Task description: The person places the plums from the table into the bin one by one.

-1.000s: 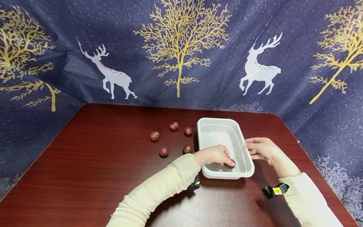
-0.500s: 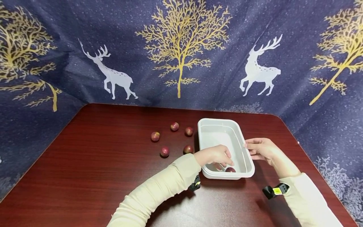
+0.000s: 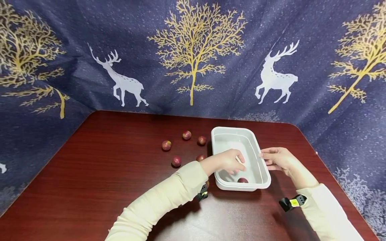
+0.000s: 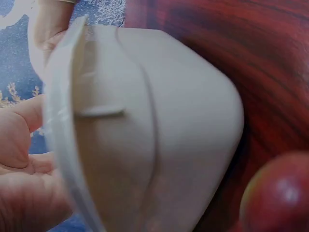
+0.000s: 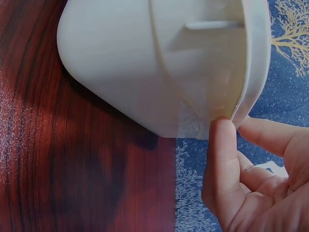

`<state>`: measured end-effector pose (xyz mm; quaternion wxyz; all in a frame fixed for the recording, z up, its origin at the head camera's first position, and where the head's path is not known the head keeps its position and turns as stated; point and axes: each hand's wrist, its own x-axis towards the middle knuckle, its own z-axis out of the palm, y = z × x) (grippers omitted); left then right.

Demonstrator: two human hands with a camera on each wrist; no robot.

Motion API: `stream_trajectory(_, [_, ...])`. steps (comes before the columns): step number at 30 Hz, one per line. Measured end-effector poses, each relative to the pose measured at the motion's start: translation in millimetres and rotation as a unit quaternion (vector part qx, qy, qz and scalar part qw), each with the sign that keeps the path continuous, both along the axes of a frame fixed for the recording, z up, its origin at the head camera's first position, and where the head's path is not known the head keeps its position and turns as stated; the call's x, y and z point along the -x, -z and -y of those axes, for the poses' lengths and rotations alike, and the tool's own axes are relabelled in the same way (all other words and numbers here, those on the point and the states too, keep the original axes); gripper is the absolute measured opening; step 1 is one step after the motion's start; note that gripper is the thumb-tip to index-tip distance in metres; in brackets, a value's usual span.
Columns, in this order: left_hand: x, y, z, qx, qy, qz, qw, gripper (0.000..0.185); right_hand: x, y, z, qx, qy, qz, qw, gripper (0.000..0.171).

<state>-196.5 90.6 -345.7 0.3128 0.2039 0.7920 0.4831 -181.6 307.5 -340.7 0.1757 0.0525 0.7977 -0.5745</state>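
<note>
Across the whole upper half of the head view hangs a dark blue cloth [image 3: 229,30] printed with gold trees and white deer, and below it the red-brown table [image 3: 99,187] fills the lower half. Right of centre on the table stands a white tub [image 3: 224,134], its long side running away from the camera. At the tub's right rim the right hand [image 3: 278,159] rests with fingertips touching the edge, fingers nearly straight; the right wrist view shows a fingertip against the rim. Over the tub's near left part the left hand [image 3: 227,161] hovers, fingers loosely bent and holding nothing, its sleeve crossing the near left corner. One red fruit [image 3: 242,180] lies inside the tub at the near wall. Left of the tub, four loose fruits [image 3: 176,161] sit well apart, and a fifth [image 3: 200,157] lies just beside the wall, partly hidden by the left wrist.
</note>
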Motion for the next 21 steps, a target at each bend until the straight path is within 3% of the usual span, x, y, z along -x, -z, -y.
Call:
stream_trajectory(11, [-3.3, -27.4, 27.5, -0.017, 0.035, -0.110, 0.9932, 0.028, 1.1, 0.9, -2.0, 0.004, -0.006, 0.003, 1.000, 0.042])
stream_trajectory(17, [-7.3, -37.4, 37.8, 0.011, 0.058, -0.180, 0.9820, 0.027, 2.1, 2.0, -3.0, -0.001, -0.006, 0.002, 1.000, 0.047])
stream_trajectory(21, [-10.1, -40.9, 45.4, 0.008, 0.081, -0.189, 0.9785, 0.028, 1.9, 1.4, -3.0, -0.004, -0.006, 0.001, 1.000, 0.049])
